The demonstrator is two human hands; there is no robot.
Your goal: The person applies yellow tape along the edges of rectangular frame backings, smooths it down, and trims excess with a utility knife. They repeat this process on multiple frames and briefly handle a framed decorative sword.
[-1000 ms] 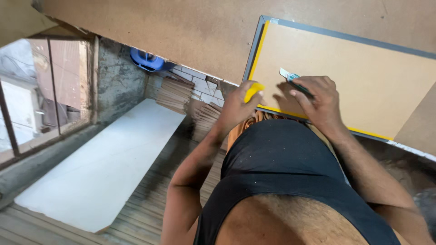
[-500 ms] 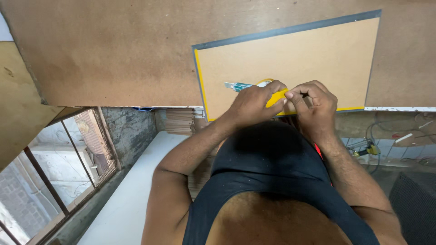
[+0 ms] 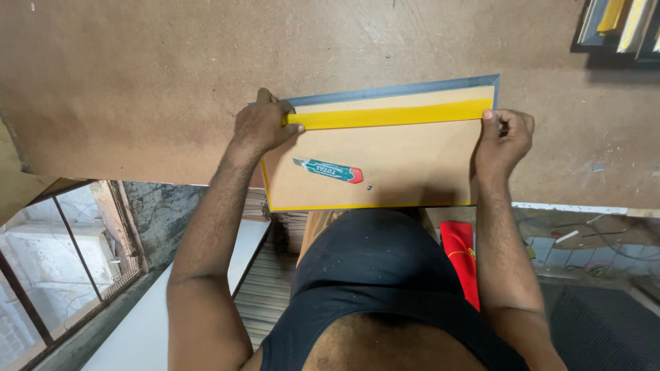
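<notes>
A brown backing board in a grey frame (image 3: pixel 402 158) lies on the brown worktable (image 3: pixel 137 82) in front of me. A strip of yellow tape (image 3: pixel 388 115) is stretched across the board near its far edge. My left hand (image 3: pixel 261 125) pinches the tape's left end at the board's left corner. At the right edge, my right hand (image 3: pixel 504 137) presses the other end with closed fingers. A teal utility knife with a red end (image 3: pixel 328 170) rests loose on the board between my arms, next to a small screw (image 3: pixel 370 185). Yellow tape also lines the board's left and near edges.
Several stacked frames (image 3: pixel 619 27) sit at the table's far right corner. Below the table edge are a red cloth (image 3: pixel 460 257), a white panel (image 3: pixel 172 302), wooden slats (image 3: pixel 265 288) and a barred window (image 3: pixel 55 254) at the left.
The view swung to face the board squarely. My hands moved apart, pulling the yellow tape across the board's far edge. The knife left my hand and now lies on the board.
</notes>
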